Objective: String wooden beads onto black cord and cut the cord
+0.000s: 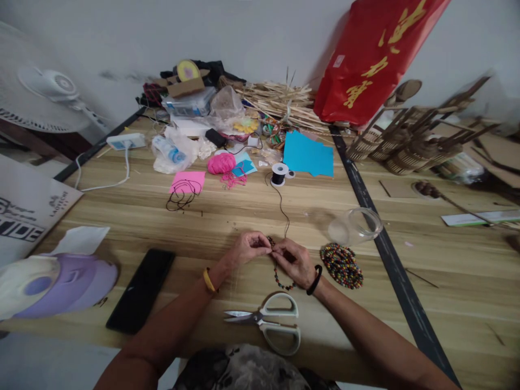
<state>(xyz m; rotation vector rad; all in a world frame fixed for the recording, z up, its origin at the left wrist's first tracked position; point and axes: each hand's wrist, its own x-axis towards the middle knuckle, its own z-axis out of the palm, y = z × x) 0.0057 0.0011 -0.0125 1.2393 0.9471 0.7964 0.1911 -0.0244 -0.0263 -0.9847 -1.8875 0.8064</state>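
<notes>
A strand of small multicoloured beads on dark cord (pixel 278 279) hangs in a loop below my fingers. My left hand (pixel 248 248) pinches at the strand's upper end, thumb and forefinger together. Meeting it from the other side, my right hand (pixel 294 261) grips the same strand with its fingertips closed. What lies exactly between the fingertips is too small to make out. From the spool of black cord (pixel 278 174), a thin line runs down to my hands. A heap of colourful beads (pixel 341 265) lies right of my right hand. Scissors (pixel 260 318) with pale handles rest nearer my body, blades partly apart.
A clear jar (pixel 353 226) lies at the right, beside the dark table strip (pixel 390 276). A black phone (pixel 141 290) sits at the left. Behind are pink yarn (pixel 221 163), pink paper (pixel 187 182) with loose black cord, and blue sheets (pixel 307 154). Wooden baskets (pixel 410 143) stand right.
</notes>
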